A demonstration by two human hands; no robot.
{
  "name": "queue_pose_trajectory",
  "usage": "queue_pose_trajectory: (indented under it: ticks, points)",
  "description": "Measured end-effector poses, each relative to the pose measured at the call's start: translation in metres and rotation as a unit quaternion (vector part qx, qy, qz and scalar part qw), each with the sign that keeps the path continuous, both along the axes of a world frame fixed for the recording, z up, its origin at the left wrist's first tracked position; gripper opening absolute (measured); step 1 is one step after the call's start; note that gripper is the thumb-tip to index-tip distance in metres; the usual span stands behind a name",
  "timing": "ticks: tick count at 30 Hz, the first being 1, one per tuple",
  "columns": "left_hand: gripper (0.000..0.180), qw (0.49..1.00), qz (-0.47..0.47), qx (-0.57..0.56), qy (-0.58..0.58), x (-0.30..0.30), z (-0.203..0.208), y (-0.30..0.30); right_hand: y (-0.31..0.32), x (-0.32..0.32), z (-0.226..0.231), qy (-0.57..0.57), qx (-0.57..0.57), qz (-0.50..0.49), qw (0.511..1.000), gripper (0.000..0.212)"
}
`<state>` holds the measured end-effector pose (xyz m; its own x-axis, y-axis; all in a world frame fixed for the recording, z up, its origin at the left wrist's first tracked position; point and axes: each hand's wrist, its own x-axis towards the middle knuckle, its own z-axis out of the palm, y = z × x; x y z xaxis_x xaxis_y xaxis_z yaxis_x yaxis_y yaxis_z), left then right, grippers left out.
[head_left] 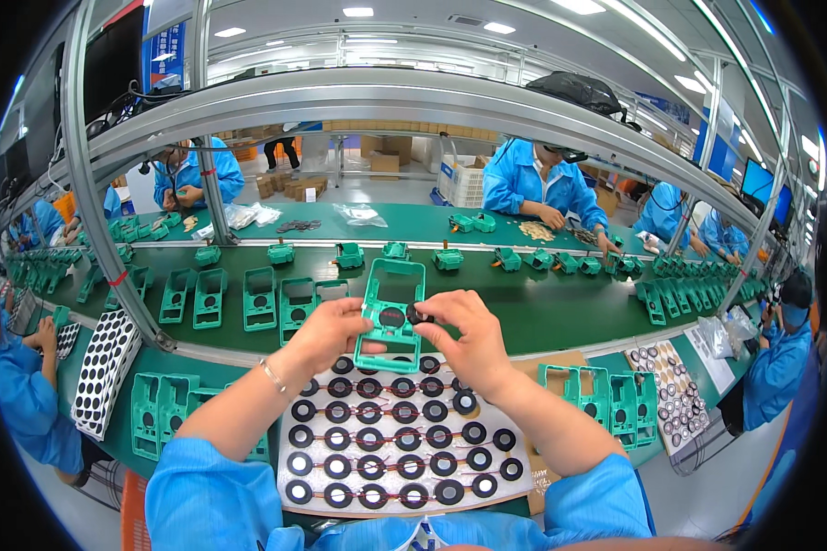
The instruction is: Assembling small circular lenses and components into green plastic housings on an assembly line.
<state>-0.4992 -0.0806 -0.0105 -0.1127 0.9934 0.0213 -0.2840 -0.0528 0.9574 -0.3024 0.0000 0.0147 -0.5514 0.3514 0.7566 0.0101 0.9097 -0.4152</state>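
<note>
My left hand [326, 332] grips the left edge of a green plastic housing [395, 300], holding it upright above the table. A dark round disc [391, 318] sits in the middle of the housing. Between the thumb and fingers of my right hand [470, 335] is a small black round part [418, 314], close against the housing's right side. Below both hands lies a white foam sheet [492, 410] with rows of black ring-shaped speakers [369, 437], many with pale centres and thin red wires.
Green housings stand left [146, 413] and right [623, 404] of the sheet. Beyond runs a green conveyor belt [487, 312] carrying more housings. A metal frame [386, 106] crosses overhead. Co-workers in blue work opposite [542, 188] and at both sides. A dotted white sheet [106, 372] lies left.
</note>
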Motion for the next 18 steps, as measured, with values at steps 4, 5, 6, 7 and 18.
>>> queue_pose_trajectory:
  ticks: [4,5,6,7,18]
  points:
    - [0.043,0.997,0.062,0.050,-0.003,0.024,-0.004,-0.044,-0.024,-0.003,-0.007,-0.022,0.102,0.000,0.995,0.027]
    - [0.045,0.996,0.066,0.061,-0.005,0.030,-0.006,-0.050,-0.030,-0.003,-0.010,-0.019,0.115,-0.006,0.993,0.027]
    - [0.048,0.995,0.070,0.072,-0.006,0.034,-0.010,-0.055,-0.034,-0.004,-0.012,-0.017,0.128,-0.011,0.992,0.027]
    - [0.050,0.993,0.080,0.080,-0.022,0.035,-0.017,-0.060,-0.040,-0.006,-0.013,-0.013,0.146,-0.011,0.989,0.027]
    - [0.047,0.984,0.114,0.137,-0.024,0.051,-0.028,-0.107,-0.073,-0.012,-0.017,-0.031,0.215,-0.004,0.976,0.029]
